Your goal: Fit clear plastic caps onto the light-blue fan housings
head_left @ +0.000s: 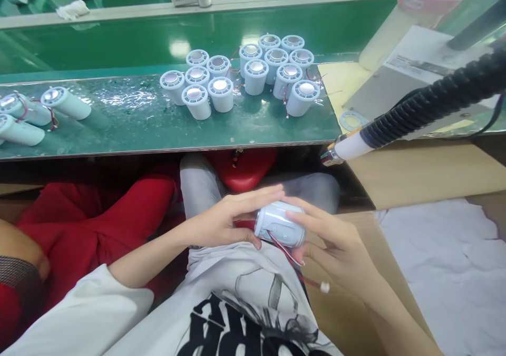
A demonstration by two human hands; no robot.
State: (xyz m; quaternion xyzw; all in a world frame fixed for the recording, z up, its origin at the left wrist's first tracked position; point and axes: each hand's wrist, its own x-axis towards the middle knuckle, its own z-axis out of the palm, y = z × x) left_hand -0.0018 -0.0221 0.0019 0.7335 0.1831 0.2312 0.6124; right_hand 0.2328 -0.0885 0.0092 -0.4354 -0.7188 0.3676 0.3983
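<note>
Over my lap I hold a pale blue cylindrical part with a red and black wire ending in a small white plug. My left hand cups its left end, fingers stretched over the top. My right hand grips its right side from below and in front. Both hands touch the part. On the green bench above stand several alike cylinders, upright in two clusters, metal discs facing up.
More cylinders lie on their sides at the bench's left edge. A tool with a black corrugated hose and metal tip hangs at the right, over a cardboard box. White padding fills the lower right. A red stool sits under the bench.
</note>
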